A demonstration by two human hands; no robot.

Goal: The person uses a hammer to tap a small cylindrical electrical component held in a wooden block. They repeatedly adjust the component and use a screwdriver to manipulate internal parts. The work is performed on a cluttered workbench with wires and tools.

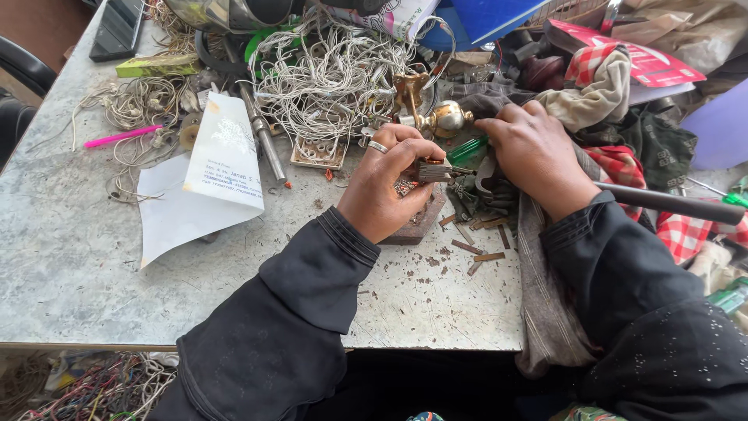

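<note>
Sleeves: black, both forearms reach in from the near edge of the table [93, 257].
Left hand [386, 187]: fingers curled tight, pinching a small metal tool [433, 171] over a wooden block [421, 222].
Ring [378, 146]: silver, on that hand.
Right hand [534, 152]: just beside the pinch, fingers pressed down on a green-handled tool [467, 150]; whether it grips, I cannot tell.
Brass knob [448, 117]: just beyond the pinch.
Wire tangle [335, 74]: farther back.
Wood chips [479, 253]: nearer than the pinch.
</note>
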